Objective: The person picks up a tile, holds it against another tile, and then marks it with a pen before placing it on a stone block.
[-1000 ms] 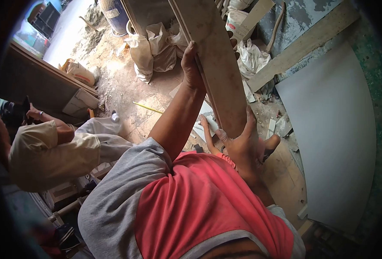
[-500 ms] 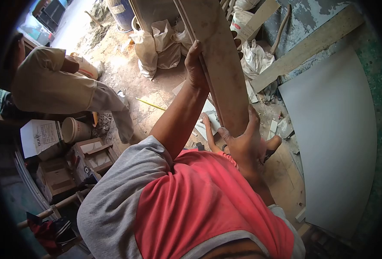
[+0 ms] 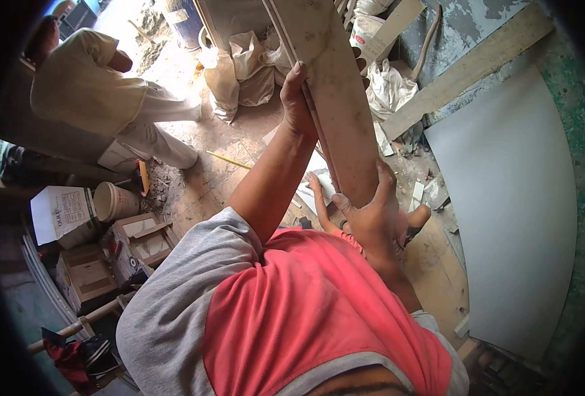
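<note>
A stack of long, narrow tile strips (image 3: 335, 99) slants up and away from my chest, its face pale and stained, its layered edge brownish. My left hand (image 3: 296, 105) is closed around the stack partway along, thumb on the near edge and fingertips showing past the far edge. At the lower end, my right hand (image 3: 375, 214) grips the stack, thumb on one side and fingers along the other. Below, another person's hand (image 3: 314, 183) rests on a white marbled tile (image 3: 317, 191) on the floor; my arms and the stack hide part of that person.
Another person (image 3: 88, 86) in light clothing stands at the left. Open cardboard boxes (image 3: 84, 269) and a bucket (image 3: 115, 200) sit at left. White sacks (image 3: 251, 69) stand ahead. A large pale sheet (image 3: 510, 218) and a long board (image 3: 467, 76) lean at right. A yellow strip (image 3: 228, 159) lies on the floor.
The person at the left has shifted, with legs apart in a different stance. My hands and the tile strips have stayed nearly in place, both hands still gripping.
</note>
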Motion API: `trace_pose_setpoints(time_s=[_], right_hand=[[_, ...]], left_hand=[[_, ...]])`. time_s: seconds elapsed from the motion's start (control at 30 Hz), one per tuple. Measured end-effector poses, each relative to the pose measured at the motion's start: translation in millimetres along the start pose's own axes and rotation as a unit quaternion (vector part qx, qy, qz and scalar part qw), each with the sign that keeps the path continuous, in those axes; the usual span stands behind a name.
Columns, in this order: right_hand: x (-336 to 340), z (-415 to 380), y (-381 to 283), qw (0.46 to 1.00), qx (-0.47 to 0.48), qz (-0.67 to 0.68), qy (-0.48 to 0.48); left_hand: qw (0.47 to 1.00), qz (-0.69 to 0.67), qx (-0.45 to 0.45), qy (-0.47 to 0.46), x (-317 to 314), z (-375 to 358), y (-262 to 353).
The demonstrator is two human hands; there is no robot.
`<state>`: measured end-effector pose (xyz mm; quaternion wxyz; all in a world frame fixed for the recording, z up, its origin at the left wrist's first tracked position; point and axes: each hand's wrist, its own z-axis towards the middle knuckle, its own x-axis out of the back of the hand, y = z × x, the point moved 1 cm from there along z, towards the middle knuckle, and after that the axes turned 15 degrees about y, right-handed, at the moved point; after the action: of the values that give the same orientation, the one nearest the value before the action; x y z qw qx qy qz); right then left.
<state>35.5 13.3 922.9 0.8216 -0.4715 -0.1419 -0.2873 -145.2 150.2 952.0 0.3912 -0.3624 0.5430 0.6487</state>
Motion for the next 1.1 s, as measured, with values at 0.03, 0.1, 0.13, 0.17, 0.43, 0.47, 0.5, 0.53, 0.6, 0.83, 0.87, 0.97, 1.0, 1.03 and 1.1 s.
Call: trace_pose_setpoints(time_s=[0.03,0.1,0.13,0.17,0.43,0.47,0.5,0.53,0.6,0.83,0.87,0.97,1.0,1.03,1.1], right_hand=[[0,0,0,1.000,0.005,0.001,0.001],[1,-1,-1,1.000,0.011,0.002,0.002],[1,-1,-2,1.000,0.012,0.000,-0.001],[2,-1,-3,1.000,0.013,-0.001,-0.004],[3,-7,-6,1.000,0.000,0.006,-0.019],[3,-8,-7,1.000,0.006,0.002,-0.019],[3,-9,-7,1.000,0.005,0.001,-0.019],[4,-9,-9,1.000,0.004,-0.005,-0.022],[4,-10,-11,1.000,-0.003,-0.013,-0.023],[8,-3,-3,0.999,-0.010,0.031,-0.030],[12,3,1,0.998,-0.024,0.048,-0.042],[30,18,23,0.987,-0.110,0.118,-0.025],[36,20,30,0.980,-0.132,0.150,0.008],[44,20,36,0.970,-0.155,0.182,0.041],[57,12,46,0.964,-0.178,0.189,0.051]], left_hand=[[1.000,0.000,0.000,0.000,0,-1,1],[1.000,-0.004,0.001,-0.013,-1,-2,2],[1.000,-0.004,0.001,-0.014,-1,-2,2],[1.000,-0.005,-0.003,-0.003,-1,-4,2],[1.000,-0.011,-0.001,-0.007,2,-9,5],[1.000,-0.025,0.004,-0.012,5,-9,4],[0.999,-0.039,0.010,-0.017,3,-10,5],[0.999,-0.039,0.011,-0.017,0,-11,5],[0.999,-0.044,0.003,0.021,-4,-16,6],[1.000,0.004,-0.013,0.020,26,-18,12],[1.000,-0.006,-0.012,0.011,30,-23,15],[0.998,-0.040,-0.027,-0.034,34,-25,29],[0.997,-0.051,-0.034,-0.051,34,-24,35],[0.995,-0.062,-0.039,-0.067,36,-25,43],[0.997,-0.046,-0.024,-0.056,41,-29,67]])
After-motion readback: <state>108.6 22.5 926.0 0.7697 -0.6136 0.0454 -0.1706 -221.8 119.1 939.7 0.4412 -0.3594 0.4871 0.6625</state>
